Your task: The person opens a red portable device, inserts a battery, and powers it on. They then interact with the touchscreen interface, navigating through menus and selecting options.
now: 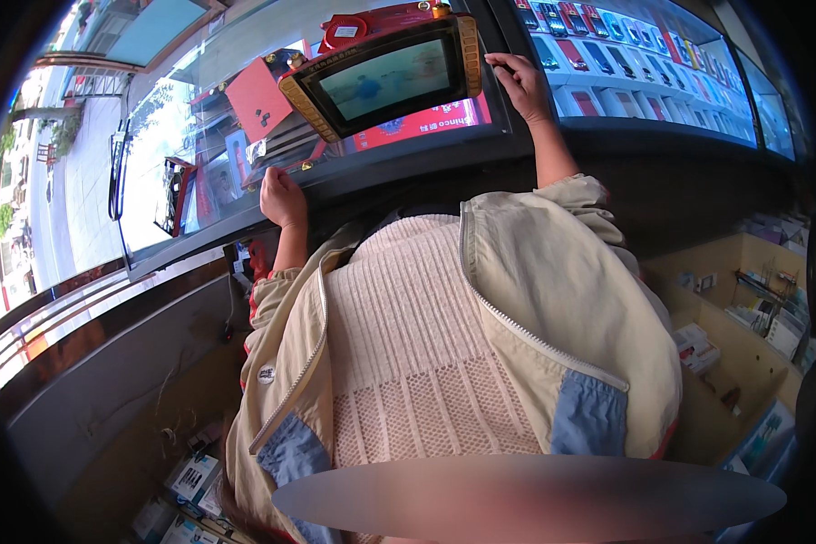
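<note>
Along the near edge of the glass-topped counter (408,163), a dark frame strip ran between the person's two hands. The left hand (283,197) was curled narrow at that edge, left of the video player (385,83); whether it held anything I cannot tell. The right hand (523,88) hung near the right end of the counter, thumb and fingers drawn close together, just beside the player's gold right side; contact or a small held item could not be made out.

The player stood tilted near the near right corner, screen lit, with a gap between it and the left hand. Leftward lay a red square panel (258,100), and a red printed sheet (417,127) showed below the player.

Past the right end, a second display case (653,127) carried rows of phones (621,62). Wooden shelving (743,335) stood below it. Beyond the counter's left end, paving (74,195) stretched in daylight.
</note>
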Demonstrator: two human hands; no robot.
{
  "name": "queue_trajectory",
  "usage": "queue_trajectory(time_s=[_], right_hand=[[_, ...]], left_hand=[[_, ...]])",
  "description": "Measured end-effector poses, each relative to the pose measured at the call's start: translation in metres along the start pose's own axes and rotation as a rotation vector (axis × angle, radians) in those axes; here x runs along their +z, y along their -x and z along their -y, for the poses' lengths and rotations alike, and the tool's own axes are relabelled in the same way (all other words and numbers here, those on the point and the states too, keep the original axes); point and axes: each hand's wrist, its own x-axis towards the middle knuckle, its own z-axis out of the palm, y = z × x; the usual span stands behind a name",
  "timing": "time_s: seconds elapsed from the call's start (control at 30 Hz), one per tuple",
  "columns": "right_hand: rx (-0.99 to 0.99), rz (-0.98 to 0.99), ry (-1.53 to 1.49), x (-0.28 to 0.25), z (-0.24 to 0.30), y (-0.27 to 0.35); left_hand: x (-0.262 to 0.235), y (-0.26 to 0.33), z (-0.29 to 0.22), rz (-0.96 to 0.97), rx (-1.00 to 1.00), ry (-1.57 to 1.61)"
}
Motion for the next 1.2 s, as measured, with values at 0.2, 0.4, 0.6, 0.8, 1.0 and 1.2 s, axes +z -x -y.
queue_trajectory(time_s=[0.2,0.4,0.6,0.8,1.0,1.2], right_hand=[[-0.052,0.154,0.062,-0.002,-0.012,0.003],[-0.097,0.312,0.222,-0.004,-0.015,0.01],[-0.177,0.288,0.41,0.001,-0.007,0.009],[-0.176,0.2,0.409,0.007,-0.004,0.013],[-0.178,0.167,0.317,0.011,-0.017,0.012],[-0.162,0.167,0.295,0.013,-0.02,0.011]], left_hand=[[0.002,-0.001,-0.001,-0.003,0.008,0.014],[0.002,-0.002,-0.001,0.004,0.009,0.011],[0.003,-0.003,0.001,0.009,0.01,0.003],[0.003,-0.002,0.001,0.009,0.013,0.008],[0.003,-0.003,0.0,0.01,0.018,0.01],[0.004,-0.003,0.001,0.01,0.019,0.007]])
